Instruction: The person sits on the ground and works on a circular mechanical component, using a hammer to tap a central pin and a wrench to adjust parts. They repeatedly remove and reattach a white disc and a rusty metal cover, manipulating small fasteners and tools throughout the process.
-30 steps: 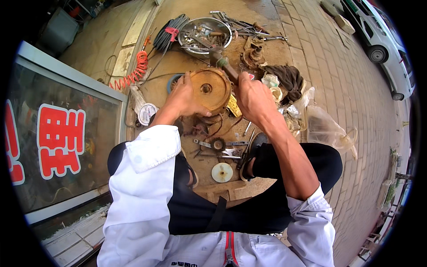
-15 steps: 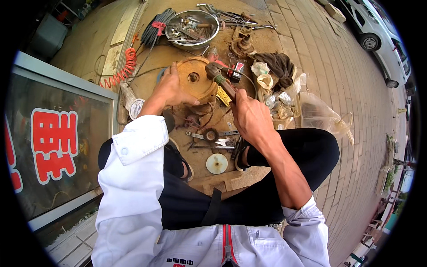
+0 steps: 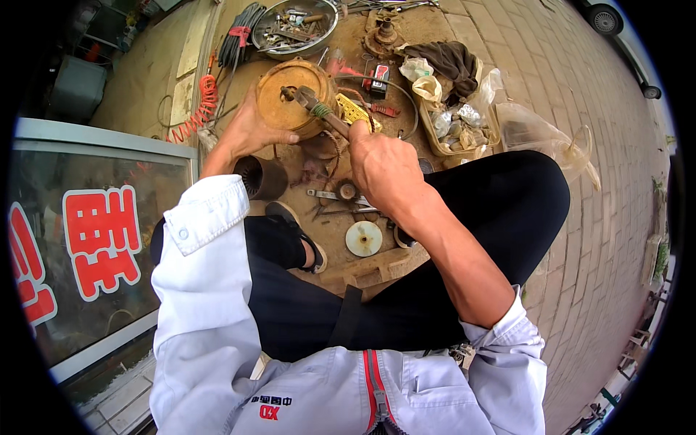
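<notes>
My left hand grips the edge of a rusty, round metal housing, raised off the ground. In my right hand is a hammer with green wrapping round its handle; its head lies over the housing's centre, partly covering the hole, though contact is unclear. Just right of the housing is a yellow perforated object. Beneath my hands lie a dark hollow cylinder, a round brush-like part on metal strips and a pale disc with a small centre hole.
Behind are a steel bowl of parts, black cable, red coiled hose, red power tool and hub. A tub of bagged items sits right, a car wheel beyond. A glass panel borders the left.
The hammer head has swung left from beside the housing to over its centre. The view has shifted, so the background sits higher in the picture and more of my lap shows.
</notes>
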Motion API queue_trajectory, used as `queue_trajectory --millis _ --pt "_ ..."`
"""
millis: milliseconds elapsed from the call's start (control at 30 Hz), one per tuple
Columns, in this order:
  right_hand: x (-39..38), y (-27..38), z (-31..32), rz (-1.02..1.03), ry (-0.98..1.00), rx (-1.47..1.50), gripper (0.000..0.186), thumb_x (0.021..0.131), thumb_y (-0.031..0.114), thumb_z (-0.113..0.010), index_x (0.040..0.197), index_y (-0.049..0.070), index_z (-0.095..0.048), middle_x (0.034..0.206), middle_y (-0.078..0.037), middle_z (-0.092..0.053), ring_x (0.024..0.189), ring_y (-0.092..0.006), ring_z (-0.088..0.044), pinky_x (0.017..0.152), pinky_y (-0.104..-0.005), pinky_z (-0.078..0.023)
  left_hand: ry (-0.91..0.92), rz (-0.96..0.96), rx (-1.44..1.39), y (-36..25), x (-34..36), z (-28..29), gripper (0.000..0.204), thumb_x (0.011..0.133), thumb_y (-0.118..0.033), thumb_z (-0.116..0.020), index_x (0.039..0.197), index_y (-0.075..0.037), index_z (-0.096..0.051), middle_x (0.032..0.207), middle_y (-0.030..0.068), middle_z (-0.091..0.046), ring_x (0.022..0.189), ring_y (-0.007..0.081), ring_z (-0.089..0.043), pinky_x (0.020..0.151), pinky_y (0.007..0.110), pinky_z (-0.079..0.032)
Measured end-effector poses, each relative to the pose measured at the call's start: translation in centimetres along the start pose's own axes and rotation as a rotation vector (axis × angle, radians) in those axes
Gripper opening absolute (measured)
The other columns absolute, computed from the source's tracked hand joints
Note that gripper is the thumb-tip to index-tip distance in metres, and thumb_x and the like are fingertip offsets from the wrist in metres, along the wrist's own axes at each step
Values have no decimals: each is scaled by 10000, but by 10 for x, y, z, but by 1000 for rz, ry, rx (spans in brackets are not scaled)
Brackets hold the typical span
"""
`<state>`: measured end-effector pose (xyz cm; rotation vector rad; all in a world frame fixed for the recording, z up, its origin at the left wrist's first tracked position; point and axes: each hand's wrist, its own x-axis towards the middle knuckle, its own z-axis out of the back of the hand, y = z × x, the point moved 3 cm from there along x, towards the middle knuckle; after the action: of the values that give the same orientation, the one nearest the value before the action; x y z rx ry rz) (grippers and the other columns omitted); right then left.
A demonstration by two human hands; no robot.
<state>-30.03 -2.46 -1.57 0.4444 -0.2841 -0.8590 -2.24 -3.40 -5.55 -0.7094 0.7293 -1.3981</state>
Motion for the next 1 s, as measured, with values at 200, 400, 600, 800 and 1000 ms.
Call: queue_trajectory --millis 200,400,600,800,1000 --pt "1 7 14 2 20 18 131 908 41 -578 987 -40 -511 792 -275 -695 722 -457 -711 659 -530 -570 -223 139 75 -1 -38 -9 1111 569 -133 -1002 1481 44 -393 1376 192 -625 1291 279 -603 1108 379 -473" --pt "-1 27 2 3 50 9 116 903 30 -573 954 -28 -486 824 -289 -689 740 -481 -702 680 -546 -571 -415 171 84 8 -43 -22 1130 571 -175 -999 1495 41 -385 1354 210 -636 1273 311 -624 1088 403 -491" --pt "35 53 20 84 100 -12 131 930 56 -576 956 -22 -474 765 -296 -684 728 -487 -699 682 -565 -564 -427 220 11 -2 -50 -19 1099 590 -174 -979 1480 52 -376 1380 238 -620 1301 356 -603 1097 404 -483" --pt "96 74 -22 92 -108 52 250 1005 184 -591 990 -25 -456 736 -287 -661 695 -518 -657 647 -588 -517 -455 205 -56 -20 -49 -13 996 597 -249 -976 1402 30 -459 1332 279 -634 1260 422 -615 1034 444 -514" --pt "114 88 -18 82 53 -9 253 1015 209 -551 979 -38 -507 781 -316 -677 755 -514 -682 694 -587 -535 -495 186 -62 -24 -58 -5 888 617 -254 -962 1332 33 -521 1266 276 -663 1208 446 -632 997 457 -531"
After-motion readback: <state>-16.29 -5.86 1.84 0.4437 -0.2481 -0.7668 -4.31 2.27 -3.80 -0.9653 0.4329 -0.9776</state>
